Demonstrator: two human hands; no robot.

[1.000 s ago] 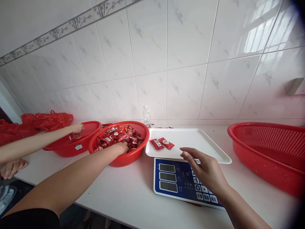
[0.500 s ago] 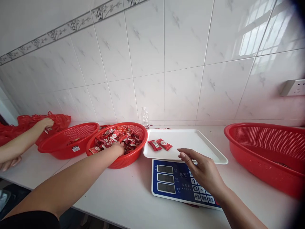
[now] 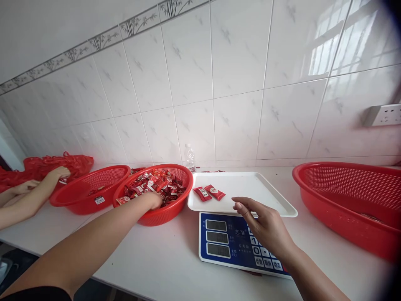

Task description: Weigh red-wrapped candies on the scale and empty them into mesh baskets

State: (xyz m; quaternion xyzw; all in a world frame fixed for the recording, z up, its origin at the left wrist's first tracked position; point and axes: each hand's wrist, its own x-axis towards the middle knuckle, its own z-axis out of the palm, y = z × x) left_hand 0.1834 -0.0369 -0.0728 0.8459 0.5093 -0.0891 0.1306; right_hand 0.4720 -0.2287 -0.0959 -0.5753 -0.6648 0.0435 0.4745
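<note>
Pinch lightly: left hand [image 3: 154, 201], fingers hidden among shiny red rectangular plastic packets [image 3: 161, 184], hold unclear; right hand [image 3: 266, 219] half-curled, empty.

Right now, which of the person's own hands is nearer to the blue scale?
Right. The right hand is above the right part of the blue scale; the left hand is in the red basket of wrapped packets, off to the scale's left.

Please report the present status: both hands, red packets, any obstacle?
Left grip in packet-filled basket, partly hidden. Right grip loosely curled above scale, hiding some keys. Two red packets on white tray.
</note>
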